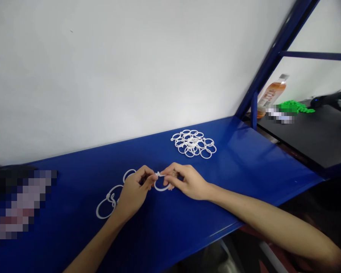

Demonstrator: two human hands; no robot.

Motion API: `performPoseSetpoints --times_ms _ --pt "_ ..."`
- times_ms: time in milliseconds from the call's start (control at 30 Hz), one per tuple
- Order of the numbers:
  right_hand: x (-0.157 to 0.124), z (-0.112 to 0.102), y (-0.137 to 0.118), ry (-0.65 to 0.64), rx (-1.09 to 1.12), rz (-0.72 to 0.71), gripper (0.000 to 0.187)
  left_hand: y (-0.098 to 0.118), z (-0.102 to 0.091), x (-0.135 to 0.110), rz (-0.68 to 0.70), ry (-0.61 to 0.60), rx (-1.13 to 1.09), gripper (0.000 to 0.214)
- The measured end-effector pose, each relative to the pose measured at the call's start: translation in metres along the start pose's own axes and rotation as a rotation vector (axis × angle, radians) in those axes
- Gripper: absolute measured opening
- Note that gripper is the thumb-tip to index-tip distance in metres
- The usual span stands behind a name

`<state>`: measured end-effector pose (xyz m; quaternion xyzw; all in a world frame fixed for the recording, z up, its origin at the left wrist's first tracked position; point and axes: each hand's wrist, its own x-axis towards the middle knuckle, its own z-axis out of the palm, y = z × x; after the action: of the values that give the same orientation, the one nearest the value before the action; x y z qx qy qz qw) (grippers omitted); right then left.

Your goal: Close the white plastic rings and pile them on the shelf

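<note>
A white ring (161,189) with a small knob at its top is pinched between my two hands above the blue table. My left hand (138,187) grips it at the left by the knob, fingers closed. On its right side, my right hand (187,181) pinches the same ring between thumb and fingers. Several linked white rings (104,217) lie beside and partly behind my left hand. Farther back, a loose pile of similar white rings (192,142) rests on the table. My fingers hide part of the held ring.
The blue table (230,163) meets a pale wall (116,68). A blue metal frame (268,57) rises at the right. Beyond it, a dark shelf (301,132) carries a bottle (272,94) and green pieces (294,107). A dark item (5,184) lies at far left.
</note>
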<state>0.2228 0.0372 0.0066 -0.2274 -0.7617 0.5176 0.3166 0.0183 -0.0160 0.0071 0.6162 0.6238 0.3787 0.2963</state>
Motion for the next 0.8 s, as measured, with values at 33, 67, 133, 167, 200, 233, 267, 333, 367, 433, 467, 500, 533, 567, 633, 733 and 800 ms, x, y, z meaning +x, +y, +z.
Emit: performPoseSetpoints --times_ms 33,67,133,167,200,233,267,333,367,433,467,500,533,567,633,733,800 --pt "-0.001 0.0 0.0 -0.028 0.008 -0.011 0.015 -0.003 0.0 0.001 0.0 -0.026 -0.036 0.043" --pt "-0.001 0.001 0.0 -0.049 0.012 -0.026 0.014 -0.005 0.001 0.001 0.004 -0.045 -0.062 0.043" --pt "-0.002 0.0 0.0 -0.077 0.004 -0.05 0.013 -0.009 0.002 0.001 0.014 -0.064 -0.076 0.043" --pt "-0.003 0.0 0.0 -0.09 -0.01 -0.056 0.014 -0.009 0.003 0.0 0.02 -0.07 -0.071 0.043" --pt "-0.004 0.0 0.001 -0.103 -0.03 -0.06 0.014 -0.009 0.003 -0.001 0.025 -0.076 -0.061 0.043" --pt "-0.004 -0.001 0.001 -0.116 -0.055 -0.066 0.015 -0.009 0.004 -0.002 0.026 -0.083 -0.046 0.042" --pt "-0.005 -0.002 0.001 -0.128 -0.084 -0.075 0.016 -0.008 0.005 -0.003 0.025 -0.089 -0.026 0.042" --pt "-0.006 -0.003 0.001 -0.144 -0.152 -0.107 0.017 -0.006 0.006 -0.004 0.032 -0.09 0.022 0.04" --pt "-0.006 -0.003 0.0 -0.148 -0.186 -0.126 0.017 -0.006 0.006 -0.005 0.045 -0.086 0.045 0.038" --pt "-0.007 -0.003 0.001 -0.147 -0.235 -0.153 0.017 -0.005 0.008 -0.005 0.084 -0.071 0.079 0.035" --pt "-0.007 -0.003 0.001 -0.144 -0.248 -0.16 0.017 -0.005 0.008 -0.005 0.101 -0.062 0.097 0.034" --pt "-0.007 -0.003 0.002 -0.14 -0.253 -0.163 0.017 -0.005 0.009 -0.005 0.116 -0.053 0.115 0.033" --pt "-0.007 -0.002 0.003 -0.139 -0.254 -0.16 0.017 -0.005 0.009 -0.005 0.126 -0.046 0.133 0.033" --pt "-0.006 -0.002 0.004 -0.137 -0.251 -0.153 0.017 -0.005 0.01 -0.005 0.135 -0.042 0.149 0.033" --pt "-0.006 -0.001 0.006 -0.131 -0.242 -0.128 0.016 -0.005 0.011 -0.005 0.153 -0.029 0.16 0.032" --pt "-0.004 0.002 0.007 -0.084 -0.237 -0.067 0.016 -0.003 0.013 -0.006 0.183 0.022 0.136 0.028" --pt "-0.002 0.005 0.007 -0.03 -0.219 -0.02 0.016 -0.001 0.013 -0.007 0.209 0.053 0.118 0.027"
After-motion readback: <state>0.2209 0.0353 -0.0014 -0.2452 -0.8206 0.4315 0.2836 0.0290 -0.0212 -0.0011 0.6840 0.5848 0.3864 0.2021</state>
